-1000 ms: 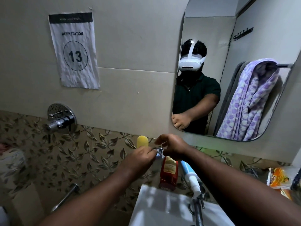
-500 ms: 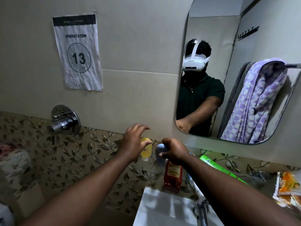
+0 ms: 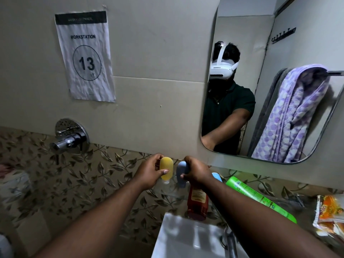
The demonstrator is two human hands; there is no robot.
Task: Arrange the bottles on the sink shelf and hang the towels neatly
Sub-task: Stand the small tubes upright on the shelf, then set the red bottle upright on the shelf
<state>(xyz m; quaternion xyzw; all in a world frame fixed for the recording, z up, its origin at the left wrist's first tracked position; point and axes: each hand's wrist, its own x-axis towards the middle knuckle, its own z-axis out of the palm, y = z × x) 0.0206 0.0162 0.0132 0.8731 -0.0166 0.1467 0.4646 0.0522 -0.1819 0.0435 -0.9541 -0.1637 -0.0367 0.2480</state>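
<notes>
The left hand [image 3: 149, 173] gripped the yellow bottle [image 3: 166, 169] and the right hand [image 3: 195, 173] the blue bottle [image 3: 181, 174], both upright, caps down.

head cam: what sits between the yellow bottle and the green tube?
Head view: the grey-blue bottle, held by the right hand, then a light-blue item beside the green tube. The left hand holds the yellow bottle.

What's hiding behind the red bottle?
Behind the red bottle you see leafy wall tiles and, a bit to the right, the tip of a light blue thing. The right arm covers the rest of it.
</notes>
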